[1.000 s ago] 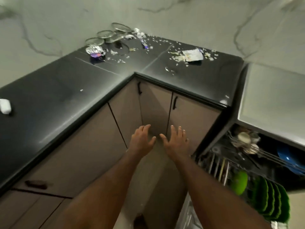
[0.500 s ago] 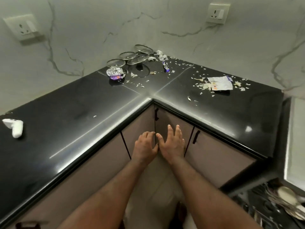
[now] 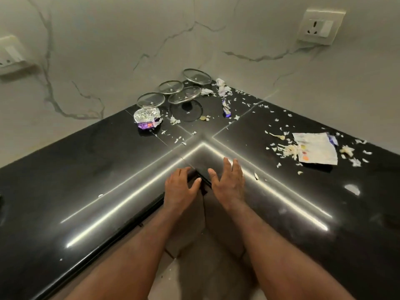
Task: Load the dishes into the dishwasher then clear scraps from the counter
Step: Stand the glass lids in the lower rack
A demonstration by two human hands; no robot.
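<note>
Scraps point(image 3: 290, 149) litter black counter point(image 3: 86, 180) beyond both hands, mostly up-right of right hand point(image 3: 229, 182), around paper wrapper point(image 3: 316, 151). Foil wrapper point(image 3: 147, 115) and 4 glass lids point(image 3: 150, 99) sit beyond left hand point(image 3: 180, 188). Both hands empty, fingers relaxed, at counter's inner corner.

The left socket point(image 3: 9, 54) is cut off at the edge of view, my worktop point(image 3: 86, 180) runs out both sides, and the white scraps point(image 3: 290, 149) are too small to name.
</note>
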